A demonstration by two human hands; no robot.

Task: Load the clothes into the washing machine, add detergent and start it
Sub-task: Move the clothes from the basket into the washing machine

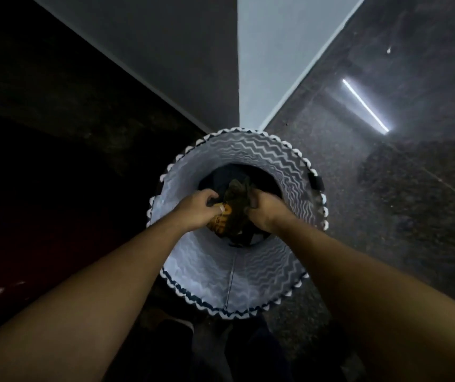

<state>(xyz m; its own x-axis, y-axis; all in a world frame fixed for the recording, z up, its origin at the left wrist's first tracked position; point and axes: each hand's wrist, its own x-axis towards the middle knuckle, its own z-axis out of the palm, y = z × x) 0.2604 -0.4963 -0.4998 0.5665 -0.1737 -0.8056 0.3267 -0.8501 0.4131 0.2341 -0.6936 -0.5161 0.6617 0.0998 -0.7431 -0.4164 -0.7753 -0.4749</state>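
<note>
Head view. A round laundry hamper (289, 172) with a zigzag-patterned wall stands open-topped on a dark speckled floor (386, 216), seen from straight above. Both forearms reach down past the hamper's near rim into its mouth.

The task's thing, an olive garment (236, 197) with an orange printed patch (221, 220), lies bunched at the centre of the hamper on top of darker clothes (221, 175). The bunch's longer extent runs from the hamper's near side towards its far side.

The garment lies directly between the hands. The left hand (197, 209) is on the hamper's left half, fingers curled and pinching the cloth just above the orange patch. The right hand (266, 213) is on the hamper's right half, fingers curled into the olive cloth. Both hands touch the garment, and neither is nearer than the other. Judged from this grip, the coming move is a straight lift up through the hamper's mouth, with the walls well apart from the bunch.

Writing: a few dark letters show on the orange patch, too creased and small to read. No brand label is legible on the hamper. Neither washing machine nor detergent is in view.
</note>
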